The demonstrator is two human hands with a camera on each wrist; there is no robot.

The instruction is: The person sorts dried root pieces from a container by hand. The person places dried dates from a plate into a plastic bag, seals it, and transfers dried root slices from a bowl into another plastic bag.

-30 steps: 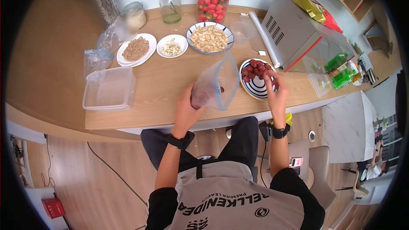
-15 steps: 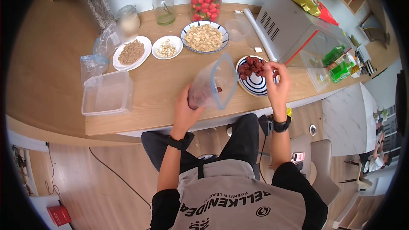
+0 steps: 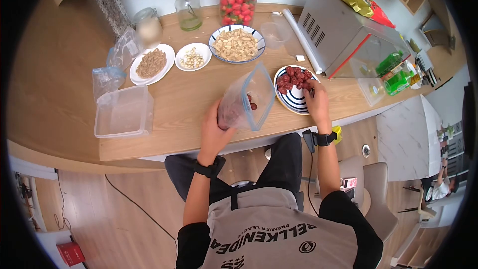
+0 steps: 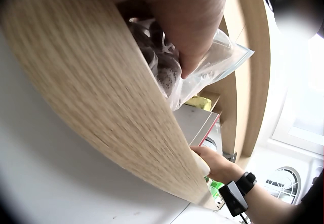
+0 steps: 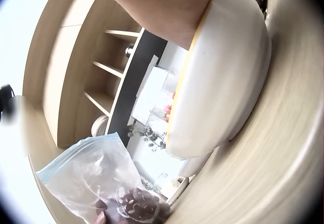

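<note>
My left hand point(image 3: 216, 130) grips the lower part of a clear zip bag point(image 3: 244, 99), whose blue-edged mouth gapes to the right. Dark red dates show through its plastic; in the left wrist view the bag point(image 4: 205, 74) bulges beneath the thumb. Right of it stands a bowl point(image 3: 291, 103) with blue rings inside, holding a pile of wrinkled red dates point(image 3: 293, 78). Over its right rim comes my right hand point(image 3: 318, 100), curled fingers pinching at a date on the pile's right side. In the right wrist view, the white wall of the bowl point(image 5: 223, 77) hides these fingertips.
Behind stand a bowl of pale dried slices point(image 3: 236, 45), a small plate of white seeds point(image 3: 193, 66) and a plate of brown strips point(image 3: 152, 75). An empty plastic box point(image 3: 124, 114) is at left. A grey oven point(image 3: 331, 30) and plastic-wrap roll point(image 3: 303, 40) stand right.
My right hand lifted slightly from the bowl, then came back down with its fingers at the dates. The left hand keeps holding the bag nearly still. The head view has shifted slightly.
</note>
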